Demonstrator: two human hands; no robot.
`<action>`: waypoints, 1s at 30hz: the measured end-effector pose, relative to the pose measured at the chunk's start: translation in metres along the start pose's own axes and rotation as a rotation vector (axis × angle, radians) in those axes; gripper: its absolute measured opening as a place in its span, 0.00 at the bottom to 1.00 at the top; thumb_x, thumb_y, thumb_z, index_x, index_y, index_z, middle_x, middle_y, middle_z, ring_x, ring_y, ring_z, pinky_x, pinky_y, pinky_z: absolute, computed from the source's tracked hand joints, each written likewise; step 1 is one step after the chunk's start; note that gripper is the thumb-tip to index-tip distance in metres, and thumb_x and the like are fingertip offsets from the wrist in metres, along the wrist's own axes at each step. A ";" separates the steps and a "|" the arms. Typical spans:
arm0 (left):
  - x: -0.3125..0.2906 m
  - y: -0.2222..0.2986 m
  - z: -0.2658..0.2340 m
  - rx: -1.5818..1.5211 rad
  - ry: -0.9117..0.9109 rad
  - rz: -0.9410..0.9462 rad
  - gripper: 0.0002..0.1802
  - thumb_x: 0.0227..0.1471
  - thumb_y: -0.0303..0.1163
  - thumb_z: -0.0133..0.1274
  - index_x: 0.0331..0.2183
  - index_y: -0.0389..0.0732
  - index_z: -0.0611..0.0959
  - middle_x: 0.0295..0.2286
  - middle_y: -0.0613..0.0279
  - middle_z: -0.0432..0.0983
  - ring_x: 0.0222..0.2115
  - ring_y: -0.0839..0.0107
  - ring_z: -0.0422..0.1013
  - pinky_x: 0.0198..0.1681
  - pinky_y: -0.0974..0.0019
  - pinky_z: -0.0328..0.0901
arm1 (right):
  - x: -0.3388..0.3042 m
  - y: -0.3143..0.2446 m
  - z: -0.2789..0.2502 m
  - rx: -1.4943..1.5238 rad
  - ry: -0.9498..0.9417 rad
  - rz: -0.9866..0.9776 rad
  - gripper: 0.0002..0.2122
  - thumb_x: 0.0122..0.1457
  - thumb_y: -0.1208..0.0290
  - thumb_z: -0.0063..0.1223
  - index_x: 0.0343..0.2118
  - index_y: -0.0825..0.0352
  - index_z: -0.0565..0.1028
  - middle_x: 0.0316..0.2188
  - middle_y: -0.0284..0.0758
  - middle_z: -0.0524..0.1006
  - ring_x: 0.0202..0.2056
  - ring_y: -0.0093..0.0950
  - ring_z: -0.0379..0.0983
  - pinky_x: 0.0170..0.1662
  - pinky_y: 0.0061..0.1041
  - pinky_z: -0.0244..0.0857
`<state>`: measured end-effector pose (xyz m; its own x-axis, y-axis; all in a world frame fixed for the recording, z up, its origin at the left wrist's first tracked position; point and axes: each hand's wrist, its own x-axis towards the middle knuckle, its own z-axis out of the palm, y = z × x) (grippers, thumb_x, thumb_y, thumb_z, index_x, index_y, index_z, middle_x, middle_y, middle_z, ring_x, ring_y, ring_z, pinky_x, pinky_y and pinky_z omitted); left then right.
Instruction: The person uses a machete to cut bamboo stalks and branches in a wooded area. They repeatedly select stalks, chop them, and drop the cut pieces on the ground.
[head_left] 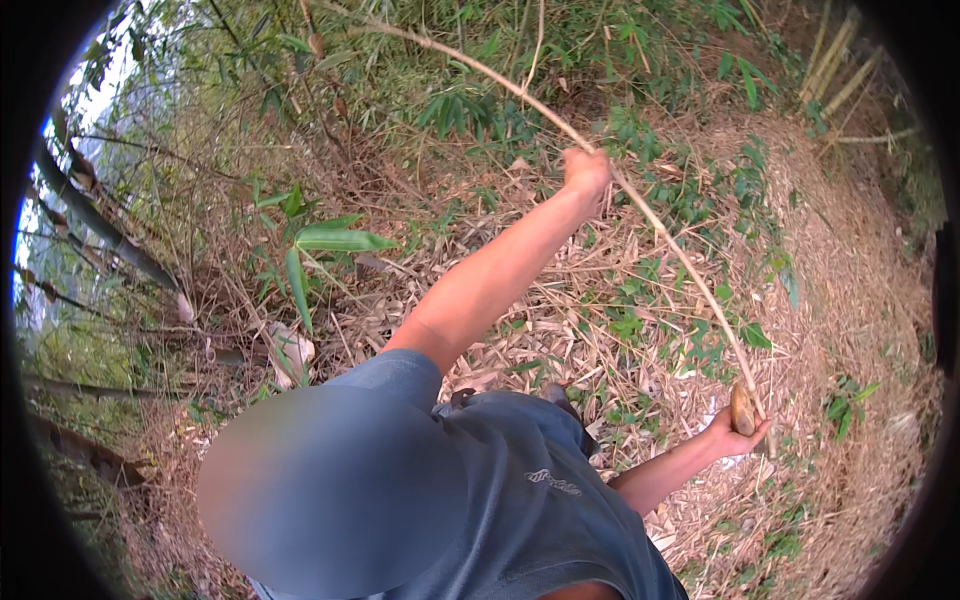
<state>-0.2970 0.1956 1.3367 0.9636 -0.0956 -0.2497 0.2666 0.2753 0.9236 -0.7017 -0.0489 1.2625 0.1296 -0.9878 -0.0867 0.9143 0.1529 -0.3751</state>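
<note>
A long, thin, pale branch (668, 238), possibly a bamboo stem, runs in a curve from the top left down to the lower right. My left hand (588, 172), with the arm stretched out, is closed round its middle part. A side shoot rises from the branch beyond that hand. My right hand (738, 434) is closed at the branch's lower end. Against the same palm sits a brown, oblong, wooden-looking piece (743, 408), beside the branch; its kind cannot be made out. The right fingers are partly hidden behind these two.
Dry bamboo leaves and straw (530, 350) cover the ground, with low green plants among them. Dark bamboo stalks (100, 225) lean at the left. Several pale stalks (832, 65) stand at the upper right. Dense brush fills the far side. My dark shoe (568, 398) shows beyond my shirt.
</note>
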 end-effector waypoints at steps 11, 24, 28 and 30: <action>-0.126 -0.031 0.037 0.637 -1.173 1.090 0.28 0.47 0.33 0.53 0.51 0.38 0.70 0.42 0.50 0.69 0.48 0.51 0.64 0.57 0.54 0.59 | -0.074 0.095 0.110 -0.444 -0.375 0.112 0.14 0.55 0.74 0.61 0.41 0.67 0.69 0.35 0.38 0.74 0.38 0.28 0.73 0.46 0.32 0.71; -0.063 0.132 -0.095 0.067 -0.144 0.995 0.20 0.60 0.38 0.47 0.16 0.48 0.69 0.13 0.72 0.60 0.12 0.80 0.52 0.14 0.75 0.49 | -0.144 0.127 0.138 -0.591 -0.921 0.640 0.13 0.53 0.82 0.52 0.43 0.66 0.69 0.41 0.41 0.75 0.29 0.19 0.69 0.34 0.20 0.66; -0.102 0.204 -0.162 -0.176 -0.019 1.148 0.24 0.62 0.40 0.46 0.16 0.49 0.58 0.10 0.74 0.50 0.11 0.79 0.46 0.14 0.69 0.43 | -0.158 0.141 0.112 -0.906 -0.881 0.635 0.17 0.47 0.84 0.49 0.42 0.70 0.73 0.30 0.32 0.73 0.27 0.18 0.69 0.30 0.19 0.66; -0.118 0.218 -0.191 -0.278 0.044 1.137 0.22 0.60 0.39 0.42 0.16 0.49 0.57 0.11 0.71 0.49 0.13 0.77 0.45 0.17 0.68 0.44 | -0.171 0.145 0.103 -0.967 -0.958 0.659 0.16 0.47 0.84 0.50 0.42 0.71 0.73 0.28 0.30 0.72 0.25 0.18 0.69 0.29 0.19 0.66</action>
<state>-0.3490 0.4501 1.5122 0.6485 0.3716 0.6644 -0.7591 0.3811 0.5278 -0.5515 0.1386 1.3183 0.9458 -0.3247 -0.0030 0.0475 0.1473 -0.9880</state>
